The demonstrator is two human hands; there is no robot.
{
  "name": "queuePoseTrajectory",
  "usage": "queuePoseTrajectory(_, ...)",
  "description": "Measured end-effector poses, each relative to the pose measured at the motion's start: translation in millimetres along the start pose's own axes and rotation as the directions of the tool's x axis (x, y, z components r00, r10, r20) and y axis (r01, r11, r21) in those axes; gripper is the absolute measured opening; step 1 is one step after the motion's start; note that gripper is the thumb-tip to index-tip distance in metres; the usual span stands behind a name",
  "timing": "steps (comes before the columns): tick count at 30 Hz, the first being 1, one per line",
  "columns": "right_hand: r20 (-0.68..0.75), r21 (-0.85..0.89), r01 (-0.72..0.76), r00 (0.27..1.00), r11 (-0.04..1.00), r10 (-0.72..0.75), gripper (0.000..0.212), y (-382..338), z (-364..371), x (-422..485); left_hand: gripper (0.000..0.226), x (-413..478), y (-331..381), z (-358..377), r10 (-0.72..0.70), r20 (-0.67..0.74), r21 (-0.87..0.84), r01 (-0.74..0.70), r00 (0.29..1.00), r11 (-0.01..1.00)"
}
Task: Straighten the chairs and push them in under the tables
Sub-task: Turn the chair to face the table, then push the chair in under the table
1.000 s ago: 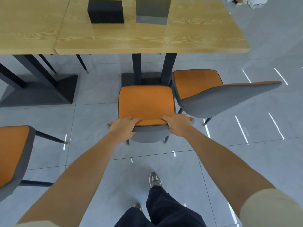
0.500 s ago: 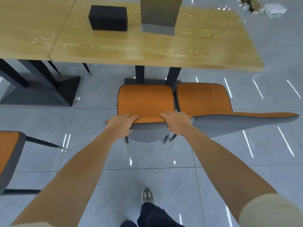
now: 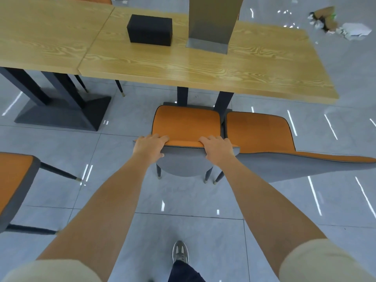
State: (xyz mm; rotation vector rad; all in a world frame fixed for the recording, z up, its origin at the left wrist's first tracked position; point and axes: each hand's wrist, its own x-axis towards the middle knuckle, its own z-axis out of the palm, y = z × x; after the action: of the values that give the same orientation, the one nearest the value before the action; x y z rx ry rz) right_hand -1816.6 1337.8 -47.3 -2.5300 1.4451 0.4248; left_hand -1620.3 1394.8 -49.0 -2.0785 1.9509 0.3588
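An orange-seated chair [image 3: 186,124] with a grey back stands in front of me, facing a wooden table [image 3: 203,66]. My left hand [image 3: 149,145] grips the left end of its backrest top, and my right hand [image 3: 217,148] grips the right end. The front of the seat sits near the table's dark pedestal legs [image 3: 223,100], just short of the tabletop edge. A second orange chair [image 3: 258,132] stands close against its right side, its long grey back stretching to the right edge of the view.
A third orange chair [image 3: 14,184] stands at the left edge. A second wooden table [image 3: 40,37] adjoins on the left, with a dark base [image 3: 61,115]. A black box [image 3: 150,30] and a grey upright stand [image 3: 211,27] sit on the table. Litter [image 3: 341,27] lies far right. My shoe [image 3: 180,252] is below.
The chair in my hands has moved forward toward the table and now sits beside the right chair. I have stepped forward with it; both hands keep their grip.
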Motion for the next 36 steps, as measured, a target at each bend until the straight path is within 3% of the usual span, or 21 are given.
queuePoseTrajectory(9, 0.084, 0.028, -0.186, 0.979, 0.982, 0.183, 0.038, -27.7, -9.1, -15.4, 0.053, -32.6, -13.7, 3.8, -0.035, -0.043, -0.170, 0.027, 0.998, 0.985)
queuePoseTrajectory(16, 0.005, 0.170, -0.062, 0.998, 0.984, 0.062, 0.059, -115.1, -24.2, -29.8, 0.063, -94.7, -72.8, 10.7, -0.172, 0.010, -0.177, 0.171, 0.985, 0.969)
queuePoseTrajectory(29, 0.060, 0.158, 0.283, 0.954, 0.946, -0.295, 0.080, -437.5, -33.6, -97.8, 0.064, -354.2, -302.5, 55.9, -0.415, -0.110, -0.216, 0.386, 0.903, 0.897)
queuePoseTrajectory(36, 0.081, 0.152, 0.494, 0.857, 0.856, -0.509, 0.089, -638.1, -25.8, -143.7, 0.069, -496.8, -430.5, 89.8, -0.594, -0.074, -0.331, 0.542, 0.801, 0.773)
